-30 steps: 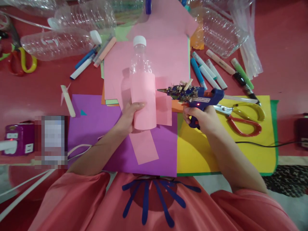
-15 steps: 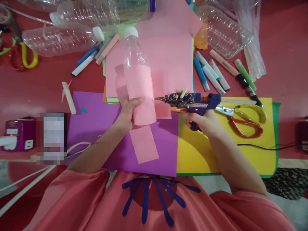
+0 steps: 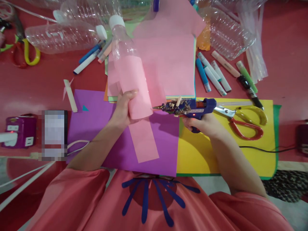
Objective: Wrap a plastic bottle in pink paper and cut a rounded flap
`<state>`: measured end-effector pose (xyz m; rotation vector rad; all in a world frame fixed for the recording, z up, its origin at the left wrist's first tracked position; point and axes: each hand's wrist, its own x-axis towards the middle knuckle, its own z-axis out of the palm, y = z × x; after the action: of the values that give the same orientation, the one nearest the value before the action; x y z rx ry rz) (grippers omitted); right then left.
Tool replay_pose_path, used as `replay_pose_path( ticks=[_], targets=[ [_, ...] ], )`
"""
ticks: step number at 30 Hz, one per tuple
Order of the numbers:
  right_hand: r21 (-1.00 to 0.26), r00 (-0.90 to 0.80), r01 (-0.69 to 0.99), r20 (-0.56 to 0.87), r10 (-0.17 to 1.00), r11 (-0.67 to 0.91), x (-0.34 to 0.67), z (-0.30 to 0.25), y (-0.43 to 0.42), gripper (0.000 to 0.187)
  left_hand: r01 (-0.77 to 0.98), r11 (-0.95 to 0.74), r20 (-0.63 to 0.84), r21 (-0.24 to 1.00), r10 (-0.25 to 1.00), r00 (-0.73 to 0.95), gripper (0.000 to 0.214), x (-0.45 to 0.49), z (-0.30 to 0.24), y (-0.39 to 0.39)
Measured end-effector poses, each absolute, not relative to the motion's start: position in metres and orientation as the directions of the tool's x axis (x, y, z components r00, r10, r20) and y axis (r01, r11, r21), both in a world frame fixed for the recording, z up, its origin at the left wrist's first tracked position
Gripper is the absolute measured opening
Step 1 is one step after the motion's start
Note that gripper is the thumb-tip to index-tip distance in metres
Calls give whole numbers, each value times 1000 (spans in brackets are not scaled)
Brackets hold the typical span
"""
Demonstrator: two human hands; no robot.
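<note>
A clear plastic bottle (image 3: 124,43) with a white cap and pink paper (image 3: 136,83) wrapped round its body is held in my left hand (image 3: 124,107), closed about its lower part. The bottle leans, with its cap away from me and to the left. My right hand (image 3: 201,123) grips the handle of a blue glue gun (image 3: 189,107), whose red light is lit and whose front is crusted with debris. Its nozzle tip is at the right edge of the wrapped paper, near the bottle's base. Below lies a pink paper strip (image 3: 145,142) on a purple sheet (image 3: 166,144).
Scissors (image 3: 247,123) lie on the yellow sheet (image 3: 199,154) to the right. Several markers (image 3: 214,77) and a stack of pink paper (image 3: 170,64) are behind. Clear bottles (image 3: 62,37) lie at the back. A phone (image 3: 54,134) and a purple power socket (image 3: 20,131) are on the left.
The bottle has tilted, its cap swinging left. My right hand has brought the glue gun slightly left and down, and its tip is now lower along the paper's edge.
</note>
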<state>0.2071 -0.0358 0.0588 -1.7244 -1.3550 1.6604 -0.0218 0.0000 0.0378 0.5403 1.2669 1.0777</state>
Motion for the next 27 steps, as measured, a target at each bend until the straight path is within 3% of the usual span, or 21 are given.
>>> replay_pose_path(
  ticks=[4,14,19,24,27],
  targets=[
    [-815,-209,390,-531,821,-428,208,57,-36,22,-415,413,-495,810,862,-108,41,-21,37,1],
    [-811,-245,433,-526,815,-393,208,57,-34,21,-374,378,-455,847,879,-141,40,-23,34,2],
    [-827,-138,430,-457,879,-363,215,59,-33,20,-353,429,-497,832,858,-131,45,-25,32,1],
    [-922,-13,268,-295,955,-281,217,61,-31,18,-258,268,-306,928,945,-118,49,-21,34,-4],
    [-919,52,317,-230,972,-235,215,58,-31,15,-195,261,-277,945,959,-62,52,-17,39,-9]
  ],
)
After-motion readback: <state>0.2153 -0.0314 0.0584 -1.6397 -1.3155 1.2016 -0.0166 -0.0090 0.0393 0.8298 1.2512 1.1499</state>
